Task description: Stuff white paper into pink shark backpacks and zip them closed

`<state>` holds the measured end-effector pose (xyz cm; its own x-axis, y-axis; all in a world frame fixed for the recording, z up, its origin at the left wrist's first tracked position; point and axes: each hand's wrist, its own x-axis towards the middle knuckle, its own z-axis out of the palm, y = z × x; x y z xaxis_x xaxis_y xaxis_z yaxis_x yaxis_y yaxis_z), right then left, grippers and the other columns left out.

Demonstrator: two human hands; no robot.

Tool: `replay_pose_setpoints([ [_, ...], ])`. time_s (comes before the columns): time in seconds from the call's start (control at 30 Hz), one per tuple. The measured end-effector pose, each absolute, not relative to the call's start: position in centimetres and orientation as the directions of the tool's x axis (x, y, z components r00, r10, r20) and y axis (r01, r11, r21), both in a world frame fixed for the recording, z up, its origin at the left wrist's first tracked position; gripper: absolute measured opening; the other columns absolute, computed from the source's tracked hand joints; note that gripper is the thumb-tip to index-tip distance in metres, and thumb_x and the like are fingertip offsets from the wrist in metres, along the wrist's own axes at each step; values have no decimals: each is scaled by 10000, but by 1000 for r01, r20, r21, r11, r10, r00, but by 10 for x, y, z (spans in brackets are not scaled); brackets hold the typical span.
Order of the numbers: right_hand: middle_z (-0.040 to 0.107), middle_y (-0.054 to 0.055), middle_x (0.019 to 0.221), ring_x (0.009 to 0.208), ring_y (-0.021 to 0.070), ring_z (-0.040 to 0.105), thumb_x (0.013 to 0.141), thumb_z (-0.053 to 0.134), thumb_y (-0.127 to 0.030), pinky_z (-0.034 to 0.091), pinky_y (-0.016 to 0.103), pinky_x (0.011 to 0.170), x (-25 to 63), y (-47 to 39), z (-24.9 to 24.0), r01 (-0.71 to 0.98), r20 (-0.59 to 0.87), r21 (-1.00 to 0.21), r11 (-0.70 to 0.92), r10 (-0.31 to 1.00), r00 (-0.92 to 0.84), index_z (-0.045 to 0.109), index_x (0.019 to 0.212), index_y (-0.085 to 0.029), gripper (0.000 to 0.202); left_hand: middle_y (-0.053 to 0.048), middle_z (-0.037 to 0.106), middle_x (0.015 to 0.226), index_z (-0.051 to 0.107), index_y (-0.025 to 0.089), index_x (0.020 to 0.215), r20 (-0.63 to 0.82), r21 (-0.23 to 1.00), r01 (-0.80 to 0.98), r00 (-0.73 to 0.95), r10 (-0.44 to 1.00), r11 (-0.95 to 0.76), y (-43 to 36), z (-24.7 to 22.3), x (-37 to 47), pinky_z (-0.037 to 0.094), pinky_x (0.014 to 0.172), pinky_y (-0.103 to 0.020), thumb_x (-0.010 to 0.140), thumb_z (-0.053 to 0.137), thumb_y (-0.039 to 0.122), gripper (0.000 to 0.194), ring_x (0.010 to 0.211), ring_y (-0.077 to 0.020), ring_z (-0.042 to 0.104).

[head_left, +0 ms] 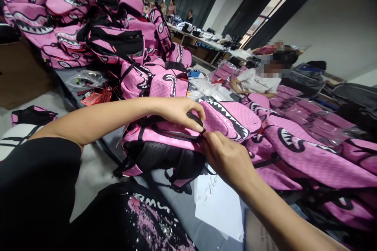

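Observation:
A pink backpack (173,129) with black trim lies on the grey table in front of me, its black padded straps (159,159) facing me. My left hand (185,113) reaches over its top and pinches a black zipper edge (194,118), where a small gold-coloured piece shows at the fingertips. Close beside it, my right hand (225,155) has its fingers closed on the zipper at the bag's top corner. The two hands nearly touch, and the right fingertips are partly hidden. Just beyond them lies a pink bag with a shark-mouth print (226,119).
Pink shark-print backpacks (59,19) are heaped at the left, and more bags (318,153) lie at the right. Red tags (98,97) and clear plastic (85,78) sit left of the work. White paper (218,204) lies nearer. A person in a white shirt (259,82) is across the table.

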<state>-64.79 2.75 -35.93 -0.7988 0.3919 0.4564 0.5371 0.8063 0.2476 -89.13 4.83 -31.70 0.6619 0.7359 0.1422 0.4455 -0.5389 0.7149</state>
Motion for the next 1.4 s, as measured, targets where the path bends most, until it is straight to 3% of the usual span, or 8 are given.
replay_pose_setpoints([
  [0.3, 602, -27, 677, 478, 83, 487, 891, 561, -107, 375, 216, 487, -651, 11, -376, 546, 712, 39, 837, 361, -603, 571, 907, -194, 88, -43, 748, 951, 753, 128, 973, 240, 732, 477, 488, 839, -487, 38, -328, -888, 460, 830, -261, 851, 652, 306, 238, 907, -160, 658],
  [0.5, 698, 83, 881, 695, 150, 604, 943, 434, -76, 438, 263, 626, -644, 18, -352, 357, 443, 440, 824, 146, -884, 629, 1060, -148, 239, -45, 737, 986, 746, 134, 982, 255, 708, 472, 523, 813, -526, 30, -318, -891, 455, 834, -259, 792, 705, 334, 279, 924, -164, 645],
  [0.67, 655, 78, 792, 647, 173, 540, 923, 434, -77, 359, 300, 585, -651, 26, -340, 378, 293, 547, 747, 252, -922, 656, 1004, -157, 250, -14, 705, 809, 744, 162, 1036, 44, 770, 471, 633, 773, -430, 51, -315, -884, 457, 694, -262, 732, 751, 305, 336, 715, -144, 620],
  [0.77, 639, 64, 749, 630, 166, 538, 934, 472, -170, 332, 289, 565, -659, 25, -343, 557, 374, 391, 733, 427, -823, 656, 903, -183, 186, 1, 642, 676, 756, 136, 956, 68, 841, 428, 523, 850, -331, 62, -323, -876, 441, 633, -263, 743, 705, 196, 226, 586, -113, 547],
  [0.9, 593, 13, 627, 534, 145, 517, 935, 532, -345, 345, 259, 516, -654, 16, -356, 772, 542, -130, 622, 697, -469, 600, 793, -205, 210, -14, 618, 639, 758, 108, 887, 153, 918, 322, 245, 957, -229, 70, -339, -874, 486, 703, -304, 776, 656, 151, 157, 599, -119, 556],
  [1.13, 560, -21, 581, 485, 118, 460, 895, 597, -429, 355, 235, 463, -670, -14, -351, 599, 343, -638, 483, 875, -340, 568, 747, -212, 264, -59, 707, 834, 735, 114, 792, 301, 891, 320, 114, 947, -322, 73, -352, -854, 484, 937, -345, 766, 656, 127, 85, 862, -168, 645],
  [1.27, 580, -16, 609, 512, 106, 492, 935, 562, -390, 378, 218, 485, -698, -33, -351, 491, 263, -710, 504, 837, -480, 570, 768, -201, 252, -52, 711, 925, 737, 140, 841, 327, 886, 305, 121, 937, -349, 70, -346, -845, 479, 962, -339, 781, 665, 150, 94, 933, -165, 638],
  [1.4, 567, -24, 572, 482, 96, 469, 917, 601, -362, 367, 221, 490, -694, -33, -356, 594, 350, -559, 579, 814, -464, 597, 757, -187, 237, -28, 686, 878, 770, 194, 990, 251, 910, 173, 496, 831, -378, 62, -335, -890, 502, 846, -305, 662, 804, 187, 329, 851, -163, 636],
])
